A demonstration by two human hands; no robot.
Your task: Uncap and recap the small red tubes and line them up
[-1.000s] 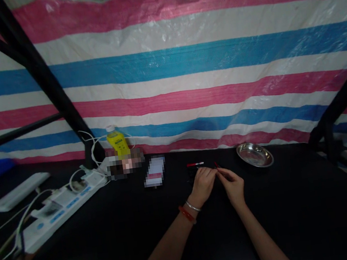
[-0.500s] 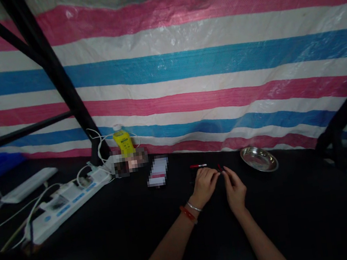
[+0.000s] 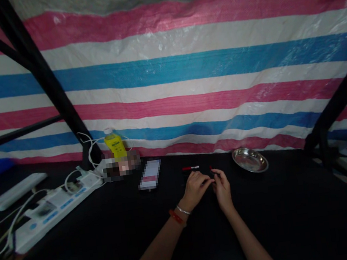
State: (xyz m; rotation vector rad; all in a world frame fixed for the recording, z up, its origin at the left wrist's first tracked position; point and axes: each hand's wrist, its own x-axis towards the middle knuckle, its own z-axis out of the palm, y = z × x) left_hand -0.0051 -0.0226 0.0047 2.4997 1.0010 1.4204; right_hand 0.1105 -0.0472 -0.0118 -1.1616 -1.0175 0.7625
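Edging nearer my left hand [image 3: 195,188], my right hand [image 3: 222,188] is pinching the small red-tipped item [image 3: 211,167], fingertips meeting, though I can't tell whether the left is gripping, while a red tube [image 3: 190,168] is lying beyond on the bench [image 3: 129,234].

Shiny smooth metal dish [image 3: 250,160], matt black tabletop [image 3: 127,238], glossy wrinkled striped plastic sheeting [image 3: 166,75]

bare black tabletop [image 3: 286,213] right of the forearms, steel dish [image 3: 250,160] beyond, slanting frame post [image 3: 334,113] at far right
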